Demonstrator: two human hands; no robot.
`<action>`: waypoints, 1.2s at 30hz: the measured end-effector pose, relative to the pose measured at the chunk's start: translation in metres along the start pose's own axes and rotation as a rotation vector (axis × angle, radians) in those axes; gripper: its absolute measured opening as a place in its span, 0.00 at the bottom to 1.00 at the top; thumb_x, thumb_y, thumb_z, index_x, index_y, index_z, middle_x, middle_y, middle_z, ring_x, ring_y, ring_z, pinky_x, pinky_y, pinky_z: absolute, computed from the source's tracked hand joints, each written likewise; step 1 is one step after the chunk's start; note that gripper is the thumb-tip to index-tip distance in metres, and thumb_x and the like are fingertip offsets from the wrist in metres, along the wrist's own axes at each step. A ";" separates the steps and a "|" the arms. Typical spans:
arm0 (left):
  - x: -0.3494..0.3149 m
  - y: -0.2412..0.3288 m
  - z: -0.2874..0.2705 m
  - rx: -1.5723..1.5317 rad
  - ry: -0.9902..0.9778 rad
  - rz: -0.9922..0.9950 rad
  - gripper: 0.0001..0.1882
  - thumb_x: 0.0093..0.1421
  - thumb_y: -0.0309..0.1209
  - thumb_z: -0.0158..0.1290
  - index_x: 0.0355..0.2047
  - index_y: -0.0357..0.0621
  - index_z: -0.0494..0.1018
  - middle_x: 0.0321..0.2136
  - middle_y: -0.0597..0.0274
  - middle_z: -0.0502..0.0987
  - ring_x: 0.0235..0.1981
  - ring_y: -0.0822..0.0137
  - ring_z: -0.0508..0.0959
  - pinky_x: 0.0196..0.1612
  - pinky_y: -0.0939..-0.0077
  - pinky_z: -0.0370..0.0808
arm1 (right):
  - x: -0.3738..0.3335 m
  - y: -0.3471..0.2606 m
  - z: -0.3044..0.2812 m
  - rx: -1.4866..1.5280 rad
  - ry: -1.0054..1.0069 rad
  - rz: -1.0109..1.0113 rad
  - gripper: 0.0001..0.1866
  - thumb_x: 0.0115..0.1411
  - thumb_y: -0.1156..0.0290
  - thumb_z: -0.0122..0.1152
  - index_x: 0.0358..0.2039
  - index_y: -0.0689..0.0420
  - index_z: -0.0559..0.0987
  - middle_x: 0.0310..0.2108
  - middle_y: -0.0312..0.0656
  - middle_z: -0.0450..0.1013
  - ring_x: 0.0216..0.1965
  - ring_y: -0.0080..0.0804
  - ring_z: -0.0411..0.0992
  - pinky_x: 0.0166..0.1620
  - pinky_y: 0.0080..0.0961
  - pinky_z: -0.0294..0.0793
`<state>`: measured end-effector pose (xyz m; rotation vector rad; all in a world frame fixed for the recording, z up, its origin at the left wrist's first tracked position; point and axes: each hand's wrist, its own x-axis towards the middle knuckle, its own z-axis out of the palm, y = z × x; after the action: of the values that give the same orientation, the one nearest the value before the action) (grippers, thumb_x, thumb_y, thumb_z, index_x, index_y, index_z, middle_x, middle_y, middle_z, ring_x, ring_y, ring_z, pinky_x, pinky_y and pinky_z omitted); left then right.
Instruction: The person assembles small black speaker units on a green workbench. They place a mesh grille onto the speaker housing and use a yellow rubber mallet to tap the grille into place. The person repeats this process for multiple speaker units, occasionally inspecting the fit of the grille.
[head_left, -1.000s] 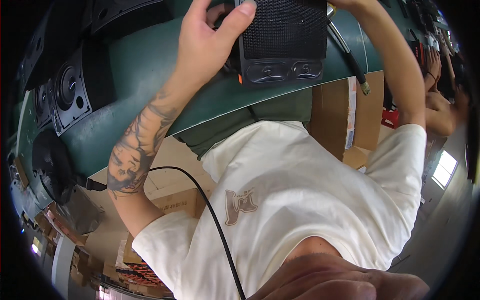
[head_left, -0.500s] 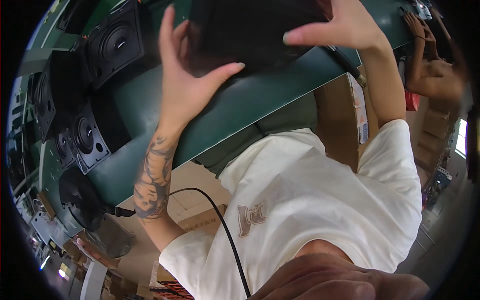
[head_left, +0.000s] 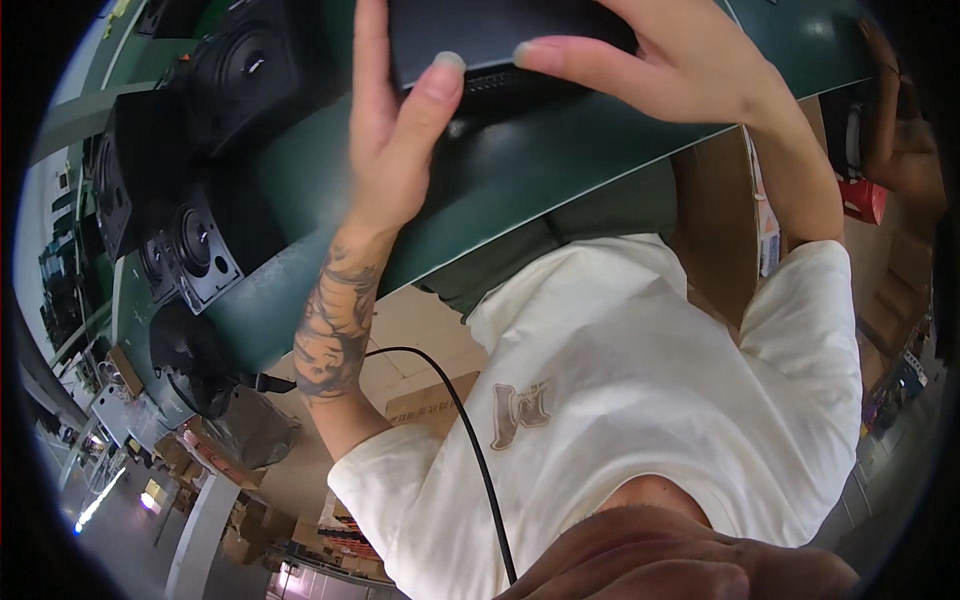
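A black speaker box sits at the top of the view, above the green table. My left hand, on the tattooed forearm, grips its left side with the thumb pressed on the lower edge. From the right, my right hand clasps the box, its fingers laid along the same edge. Only a plain dark face and a thin slotted strip of the box show; the remainder is cut off by the frame.
Several black speakers with round cones stand along the table's left part, one more lower down. A black cable runs across my white shirt. Cardboard boxes lie below the table. Another person's arm is at the right.
The box has been turned: its grille and control panel faced me before, now a plain side does. Both hands shifted their grip, and the view swung toward the speakers on the left.
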<state>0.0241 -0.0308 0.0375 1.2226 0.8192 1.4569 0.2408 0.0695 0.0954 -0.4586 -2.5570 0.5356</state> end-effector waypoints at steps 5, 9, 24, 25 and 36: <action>0.003 0.000 0.014 -0.049 0.090 -0.012 0.56 0.62 0.40 0.62 0.77 0.38 0.37 0.74 0.50 0.48 0.73 0.58 0.55 0.73 0.67 0.50 | 0.002 -0.001 -0.007 -0.043 -0.087 0.060 0.38 0.59 0.51 0.72 0.63 0.60 0.72 0.55 0.53 0.70 0.55 0.52 0.67 0.59 0.38 0.67; 0.002 0.005 0.027 -0.008 0.166 -0.059 0.59 0.58 0.43 0.66 0.77 0.40 0.39 0.72 0.49 0.52 0.72 0.57 0.58 0.73 0.66 0.53 | 0.001 -0.003 -0.012 -0.094 -0.137 0.078 0.40 0.58 0.51 0.73 0.64 0.61 0.71 0.54 0.53 0.70 0.54 0.51 0.68 0.57 0.38 0.68; 0.001 -0.006 0.021 0.073 0.143 0.028 0.50 0.63 0.36 0.62 0.76 0.36 0.45 0.71 0.49 0.57 0.71 0.57 0.60 0.72 0.65 0.55 | 0.016 -0.008 -0.036 0.013 -0.495 0.168 0.41 0.62 0.46 0.66 0.66 0.61 0.68 0.56 0.54 0.70 0.59 0.54 0.68 0.60 0.40 0.69; 0.002 -0.004 0.013 0.067 0.109 0.003 0.48 0.64 0.33 0.60 0.76 0.38 0.44 0.72 0.50 0.57 0.71 0.58 0.60 0.72 0.66 0.56 | 0.020 -0.007 -0.040 0.016 -0.476 0.190 0.41 0.62 0.46 0.65 0.66 0.61 0.68 0.56 0.54 0.70 0.60 0.54 0.68 0.61 0.40 0.69; -0.004 -0.020 0.013 0.021 0.211 0.101 0.43 0.69 0.26 0.52 0.78 0.46 0.40 0.72 0.58 0.55 0.69 0.62 0.62 0.71 0.66 0.55 | -0.020 -0.018 0.065 0.524 0.714 0.639 0.54 0.55 0.60 0.79 0.71 0.67 0.54 0.63 0.54 0.60 0.62 0.39 0.63 0.64 0.32 0.65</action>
<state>0.0416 -0.0305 0.0208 1.1529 0.9269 1.6839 0.2196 0.0272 0.0438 -1.0456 -1.4892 1.0057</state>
